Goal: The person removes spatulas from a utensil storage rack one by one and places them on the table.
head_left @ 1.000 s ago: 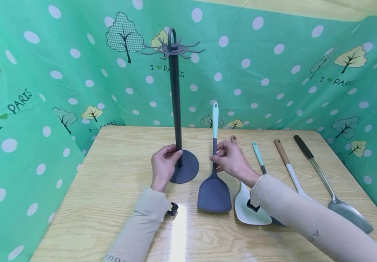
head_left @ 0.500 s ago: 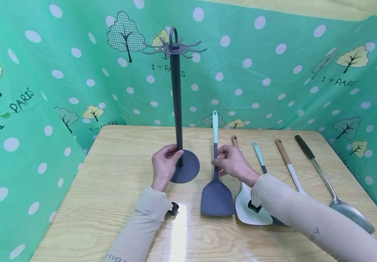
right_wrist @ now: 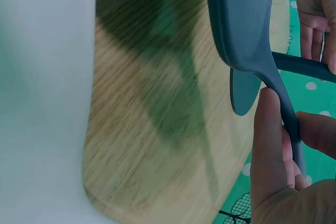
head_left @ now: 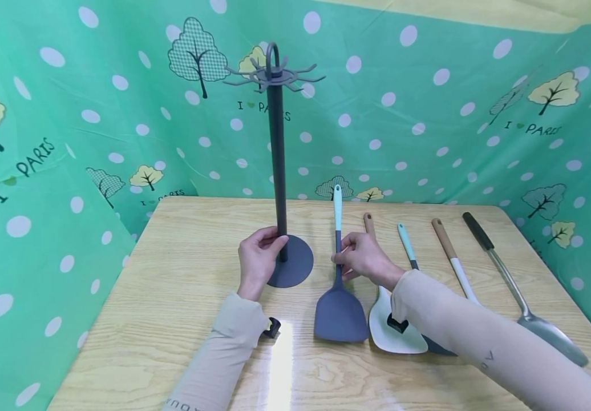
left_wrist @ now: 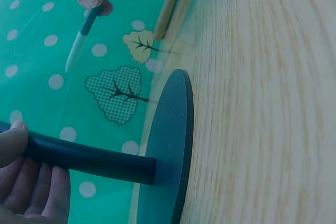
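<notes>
A dark utensil stand rises left of the table's middle, with a straight pole point(head_left: 277, 154), a ring of hooks point(head_left: 274, 77) on top and a round base point(head_left: 298, 262) on the table. My left hand point(head_left: 258, 257) holds the pole low down, thumb on one side and fingers on the other, as the left wrist view confirms. To its right, my right hand point(head_left: 364, 257) pinches a dark grey spatula point(head_left: 341, 317) by its shaft, mint handle end pointing away. Its blade point(right_wrist: 244, 19) hangs above the table, casting a shadow in the right wrist view.
Right of the held spatula lie a white spatula point(head_left: 393, 328) with a brown handle, a mint-handled dark utensil point(head_left: 405, 242) partly under the sleeve, a brown-and-white-handled utensil point(head_left: 444, 240) and a metal spatula point(head_left: 547, 331). A green dotted curtain point(head_left: 377, 131) stands behind the table.
The spatula has come down and slightly toward me in my right hand, its blade shifting a little to the right. My left hand keeps its hold on the pole.
</notes>
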### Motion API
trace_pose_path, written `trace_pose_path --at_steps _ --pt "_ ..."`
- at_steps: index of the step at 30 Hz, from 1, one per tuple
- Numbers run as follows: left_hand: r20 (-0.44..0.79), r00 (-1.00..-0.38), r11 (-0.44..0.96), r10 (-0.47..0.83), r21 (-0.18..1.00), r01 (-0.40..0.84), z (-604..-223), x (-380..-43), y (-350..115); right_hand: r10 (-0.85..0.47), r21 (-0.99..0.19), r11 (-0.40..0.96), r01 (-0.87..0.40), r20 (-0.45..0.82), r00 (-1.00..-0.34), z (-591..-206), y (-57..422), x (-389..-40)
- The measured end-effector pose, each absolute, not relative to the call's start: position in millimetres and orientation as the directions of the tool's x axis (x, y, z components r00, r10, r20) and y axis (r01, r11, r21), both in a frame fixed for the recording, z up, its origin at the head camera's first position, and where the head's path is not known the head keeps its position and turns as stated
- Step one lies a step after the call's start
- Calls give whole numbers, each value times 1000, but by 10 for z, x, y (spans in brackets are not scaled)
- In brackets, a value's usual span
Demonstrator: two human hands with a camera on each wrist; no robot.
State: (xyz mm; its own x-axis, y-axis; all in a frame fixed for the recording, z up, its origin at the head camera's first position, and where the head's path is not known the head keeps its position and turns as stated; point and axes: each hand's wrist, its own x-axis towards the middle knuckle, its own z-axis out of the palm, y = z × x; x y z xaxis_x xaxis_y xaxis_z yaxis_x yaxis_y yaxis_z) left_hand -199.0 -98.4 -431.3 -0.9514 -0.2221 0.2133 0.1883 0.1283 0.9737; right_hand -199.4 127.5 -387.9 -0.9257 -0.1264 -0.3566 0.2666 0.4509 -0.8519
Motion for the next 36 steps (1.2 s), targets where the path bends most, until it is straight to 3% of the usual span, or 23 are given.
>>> trace_pose_path --at_steps 9,36 --pt "227 -948 133 -222 970 201 -4324 -1989 -986 -118 -813 448 371 -465 -877 -3945 1257 -2010" --pt "240 -949 123 -205 968 218 -4336 -1997 -996 -122 -745 539 393 -530 -839 -4037 1205 -2048"
